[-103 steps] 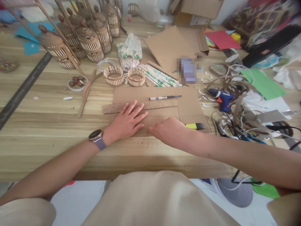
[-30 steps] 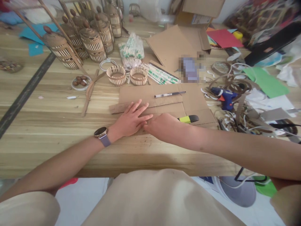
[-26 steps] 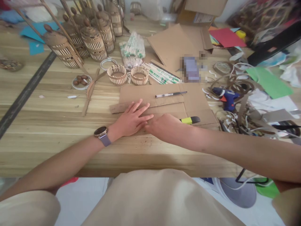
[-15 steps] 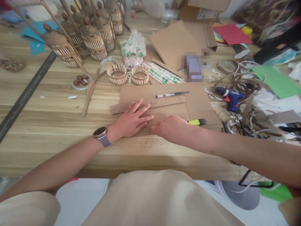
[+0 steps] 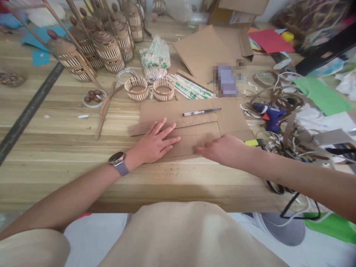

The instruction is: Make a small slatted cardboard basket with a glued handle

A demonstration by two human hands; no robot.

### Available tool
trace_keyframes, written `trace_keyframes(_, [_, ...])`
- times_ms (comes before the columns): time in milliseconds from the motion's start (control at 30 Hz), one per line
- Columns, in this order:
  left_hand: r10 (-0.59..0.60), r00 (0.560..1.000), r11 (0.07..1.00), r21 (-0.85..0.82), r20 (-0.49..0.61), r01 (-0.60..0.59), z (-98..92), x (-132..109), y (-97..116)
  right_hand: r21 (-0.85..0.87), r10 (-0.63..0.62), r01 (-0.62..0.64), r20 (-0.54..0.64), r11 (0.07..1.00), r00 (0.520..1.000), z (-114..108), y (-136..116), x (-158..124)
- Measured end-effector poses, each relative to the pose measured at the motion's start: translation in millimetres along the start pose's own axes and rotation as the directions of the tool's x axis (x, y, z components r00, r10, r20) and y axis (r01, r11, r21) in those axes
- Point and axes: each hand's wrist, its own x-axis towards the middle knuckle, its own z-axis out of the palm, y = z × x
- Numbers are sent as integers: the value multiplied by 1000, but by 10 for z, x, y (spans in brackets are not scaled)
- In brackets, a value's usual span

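Observation:
My left hand (image 5: 155,144) lies flat with fingers spread, pressing on a sheet of brown cardboard (image 5: 233,122). Lower on the same sheet, my right hand (image 5: 222,148) is closed around a yellow and black utility knife (image 5: 251,142). The knife's rear end sticks out behind the wrist, while its tip is hidden by the fingers near the cardboard's front edge. A narrow cardboard strip (image 5: 194,120) lies across the sheet above my left fingers. Above the strip rests a pen (image 5: 201,112).
Two small stick baskets (image 5: 136,89) stand behind the sheet, near bundled sticks (image 5: 190,87). Several lantern-like stick cages (image 5: 108,52) crowd the back left. To the right are a blue glue gun (image 5: 271,115) and tangled strips. A dish of brown beads (image 5: 94,96) sits left.
My right hand has slid to the right along the cardboard's lower part, carrying the utility knife with it. My left hand stays pressed in the same place on the sheet.

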Motion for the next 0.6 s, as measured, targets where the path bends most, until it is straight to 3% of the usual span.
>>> trace_keyframes(167, [3, 1000, 1000, -2, -26, -3, -1, -5, 7, 103, 61, -53, -80, 993, 995, -5, 79, -17])
trace_keyframes(433, [2, 999, 1000, -5, -35, -2, 8, -12, 11, 25, -60, 66, -182, 998, 981, -209, -387, 349])
trace_keyframes(600, [-1, 1000, 1000, -27, -29, 0, 10, -11, 6, -8, -93, 93, -171, 996, 981, -192, -438, 435])
